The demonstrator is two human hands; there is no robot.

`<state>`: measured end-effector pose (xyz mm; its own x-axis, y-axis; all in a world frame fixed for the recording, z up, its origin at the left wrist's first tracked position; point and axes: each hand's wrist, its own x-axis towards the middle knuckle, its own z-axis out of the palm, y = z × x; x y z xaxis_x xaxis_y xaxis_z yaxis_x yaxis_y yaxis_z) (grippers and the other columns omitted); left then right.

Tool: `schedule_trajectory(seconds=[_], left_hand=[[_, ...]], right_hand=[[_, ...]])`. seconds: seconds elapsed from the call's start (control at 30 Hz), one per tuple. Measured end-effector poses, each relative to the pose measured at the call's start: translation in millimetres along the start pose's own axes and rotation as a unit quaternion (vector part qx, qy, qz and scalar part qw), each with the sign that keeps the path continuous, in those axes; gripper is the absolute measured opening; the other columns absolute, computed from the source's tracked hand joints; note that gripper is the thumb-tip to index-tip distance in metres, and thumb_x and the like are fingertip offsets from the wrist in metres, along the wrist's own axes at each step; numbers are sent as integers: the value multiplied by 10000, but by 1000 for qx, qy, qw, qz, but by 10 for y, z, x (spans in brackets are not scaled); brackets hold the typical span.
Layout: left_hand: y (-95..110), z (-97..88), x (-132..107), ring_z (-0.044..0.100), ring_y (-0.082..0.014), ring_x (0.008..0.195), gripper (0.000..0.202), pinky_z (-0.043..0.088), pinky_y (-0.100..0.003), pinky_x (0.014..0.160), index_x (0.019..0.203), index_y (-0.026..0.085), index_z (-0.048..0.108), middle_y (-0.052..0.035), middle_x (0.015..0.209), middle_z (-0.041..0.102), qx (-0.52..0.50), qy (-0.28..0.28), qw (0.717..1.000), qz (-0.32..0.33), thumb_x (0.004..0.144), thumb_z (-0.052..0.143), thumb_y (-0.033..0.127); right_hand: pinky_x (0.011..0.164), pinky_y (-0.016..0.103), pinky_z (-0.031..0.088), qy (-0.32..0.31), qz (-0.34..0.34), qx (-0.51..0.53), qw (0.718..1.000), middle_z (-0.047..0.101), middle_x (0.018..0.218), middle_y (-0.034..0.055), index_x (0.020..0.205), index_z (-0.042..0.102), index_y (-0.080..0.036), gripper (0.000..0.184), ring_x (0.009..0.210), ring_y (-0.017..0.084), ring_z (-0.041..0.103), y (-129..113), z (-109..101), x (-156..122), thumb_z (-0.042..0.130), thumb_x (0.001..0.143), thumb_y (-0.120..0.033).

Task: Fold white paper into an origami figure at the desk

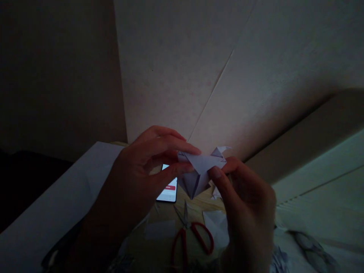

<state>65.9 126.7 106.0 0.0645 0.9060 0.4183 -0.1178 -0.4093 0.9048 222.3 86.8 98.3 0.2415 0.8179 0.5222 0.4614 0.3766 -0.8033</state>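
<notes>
A folded white paper figure (200, 169) with pointed flaps hangs in the air between both hands, above a wooden surface. My left hand (142, 174) pinches its left side, thumb below and fingers on top. On its right side, my right hand (244, 204) grips it between thumb and fingers. The room is dim.
Red-handled scissors (191, 237) lie on the wooden surface (199, 203) below the hands. A lit phone (168, 191) lies behind my left hand. Paper scraps (217, 227) lie beside the scissors. A large white sheet (57, 212) covers the left. A pale wall (199, 76) rises behind.
</notes>
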Motion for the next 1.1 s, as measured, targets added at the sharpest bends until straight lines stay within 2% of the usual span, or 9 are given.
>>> schedule_trajectory(seconds=[0.13, 0.33, 0.6, 0.73, 0.83, 0.93, 1.1], left_hand=[[41, -4, -1, 678, -118, 800, 229, 610, -158, 689, 721, 329, 801, 34, 928, 637, 1, 14, 1000, 2, 693, 791, 102], [39, -9, 0, 682, -110, 821, 243, 602, -135, 692, 748, 330, 809, 34, 939, 641, 3, 1, 1000, 0, 698, 783, 95], [19, -20, 0, 690, -132, 871, 213, 608, -159, 709, 792, 332, 806, 28, 1038, 662, 11, -14, 1000, -5, 695, 806, 142], [6, -42, 8, 692, -178, 910, 166, 625, -245, 761, 839, 329, 800, 7, 1119, 672, 62, -21, 998, 3, 714, 813, 220], [-10, -59, 3, 671, -226, 1022, 114, 594, -331, 896, 838, 327, 790, -2, 1143, 675, 117, -13, 993, 24, 737, 804, 276], [-22, -64, 0, 648, -239, 1076, 43, 532, -369, 997, 795, 322, 780, 4, 1123, 677, 157, -4, 987, 46, 754, 793, 315], [-23, -48, 30, 674, -228, 966, 74, 536, -347, 935, 697, 291, 752, 2, 1015, 716, 176, -9, 983, 49, 759, 773, 325]], right_hand=[[573, 281, 426, -3, -4, -2, 1000, 646, 659, -16, 690, 636, -230, 183, 628, 161, 589, -5, 5, -5, 658, 868, -265], [569, 282, 419, -5, -9, -5, 1000, 642, 661, -16, 695, 632, -230, 180, 622, 160, 583, -5, 4, 0, 654, 870, -261], [575, 278, 407, 3, -14, -6, 1000, 627, 660, -24, 699, 637, -225, 185, 628, 151, 575, 11, 4, -1, 662, 877, -268], [575, 269, 399, 7, -17, -5, 1000, 613, 656, -36, 711, 648, -227, 172, 629, 138, 572, 25, 2, -2, 678, 876, -266], [571, 261, 398, 12, -18, 0, 1000, 610, 644, -44, 711, 647, -226, 179, 621, 128, 571, 16, 1, -2, 673, 885, -259], [565, 256, 403, 19, -17, 4, 1000, 611, 640, -49, 719, 652, -226, 186, 603, 119, 564, 6, 3, 4, 662, 899, -272], [578, 253, 415, -10, -35, -6, 999, 630, 654, -46, 737, 661, -222, 159, 606, 113, 559, 13, 8, 45, 669, 892, -255]])
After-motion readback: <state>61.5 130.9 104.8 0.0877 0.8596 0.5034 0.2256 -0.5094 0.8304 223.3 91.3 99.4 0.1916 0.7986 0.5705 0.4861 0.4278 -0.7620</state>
